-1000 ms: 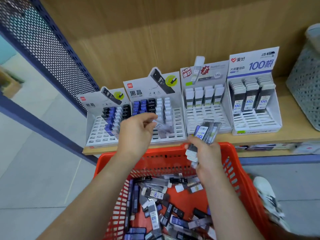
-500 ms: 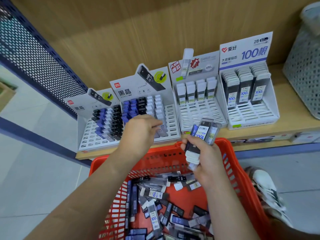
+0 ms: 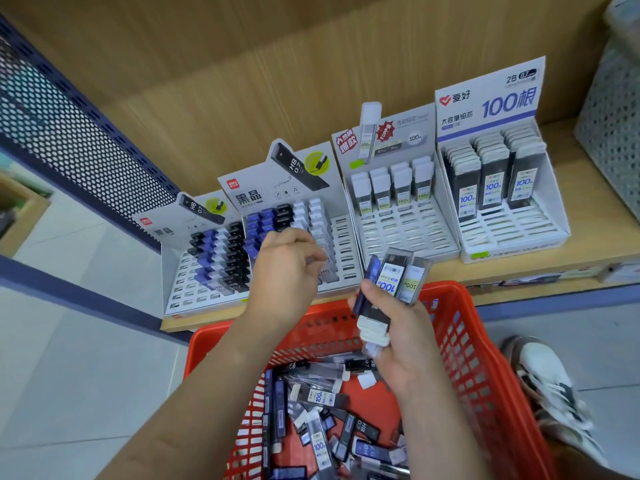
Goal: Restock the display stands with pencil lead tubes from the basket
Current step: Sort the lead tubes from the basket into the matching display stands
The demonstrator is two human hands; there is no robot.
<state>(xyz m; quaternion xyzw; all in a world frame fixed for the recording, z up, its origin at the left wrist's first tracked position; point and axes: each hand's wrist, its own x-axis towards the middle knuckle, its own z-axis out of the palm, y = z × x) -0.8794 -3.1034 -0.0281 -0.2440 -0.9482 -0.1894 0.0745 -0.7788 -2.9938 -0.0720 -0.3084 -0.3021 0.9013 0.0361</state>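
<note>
Four white display stands line the wooden shelf: the far-left stand, the second stand, the third stand and the right stand. My left hand hovers over the second stand, fingertips pinched on a clear lead tube at the front of its white column. A fan of several lead tubes sits in my right hand, above the red basket. Many loose lead tubes lie in the basket.
A grey mesh bin stands at the shelf's right end. A blue perforated panel closes off the left. The wooden shelf edge runs just behind the basket. A white shoe shows on the floor at right.
My left hand has lowered the clear tube into the front of the second stand's white column. My right hand keeps its bundle in place. The view has tilted slightly.
</note>
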